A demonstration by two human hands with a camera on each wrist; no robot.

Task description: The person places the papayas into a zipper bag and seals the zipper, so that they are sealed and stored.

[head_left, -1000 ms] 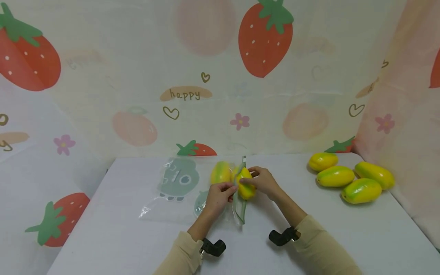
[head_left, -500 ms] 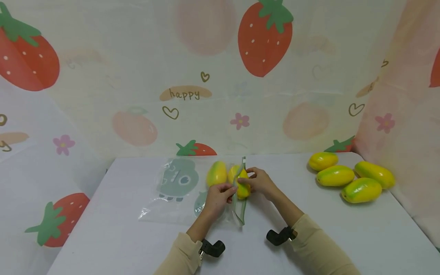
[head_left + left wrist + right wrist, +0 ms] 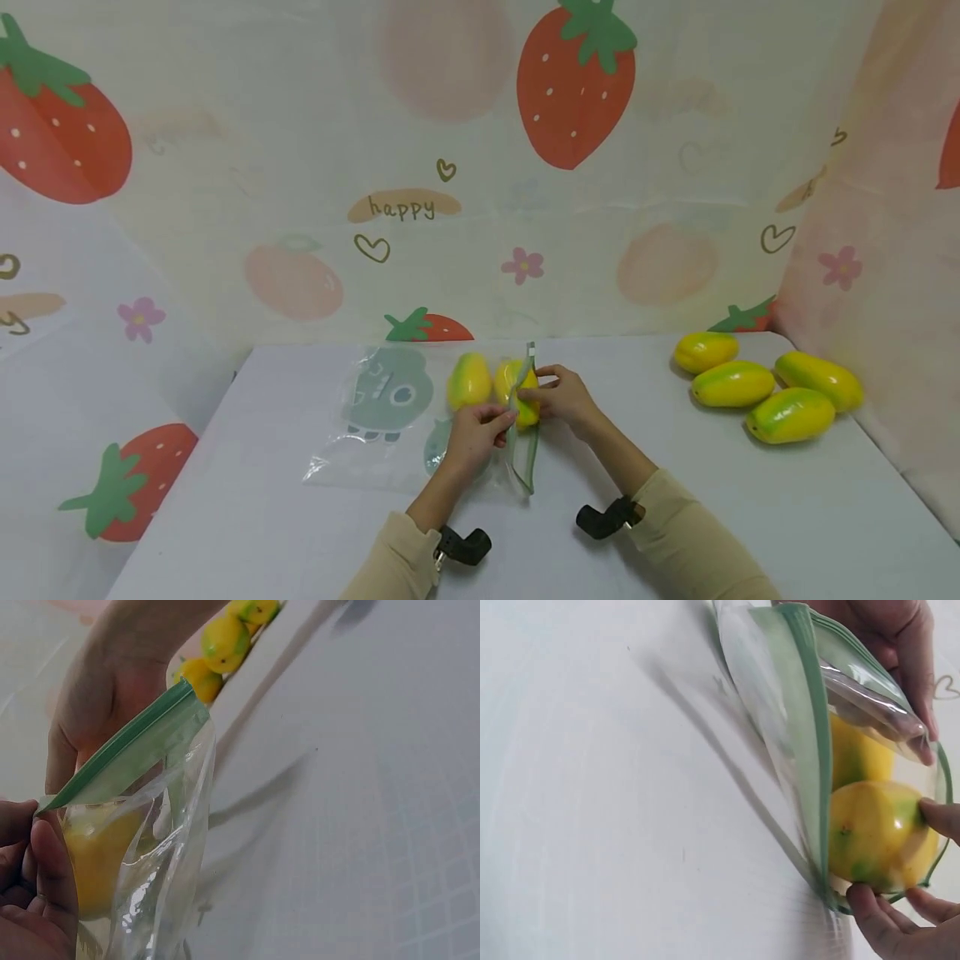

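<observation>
A clear zip bag (image 3: 397, 458) with a green seal and printed green cartoon figures lies on the table, its mouth facing right. My left hand (image 3: 471, 437) pinches the near side of the bag's mouth between thumb and finger and holds it up. With thumb and fingertips, my right hand (image 3: 567, 397) grips a yellow-green papaya (image 3: 877, 832) at the open mouth, most of it inside the rim. Another papaya (image 3: 470, 381) rests deeper in the bag, just left of the gripped one. In the left wrist view, the bag's green seal (image 3: 124, 746) rises from the pinching fingers (image 3: 52, 859).
Several more papayas (image 3: 731, 384) lie grouped at the right rear of the white table (image 3: 300, 542). A strawberry-print cloth (image 3: 577, 208) stands behind the table and at both sides. Black wrist cameras (image 3: 465, 546) stick out from both cuffs.
My right hand has moved left, carrying its papaya further into the bag's mouth. The papaya deeper inside has shifted a little left. My left hand has kept its pinch in place.
</observation>
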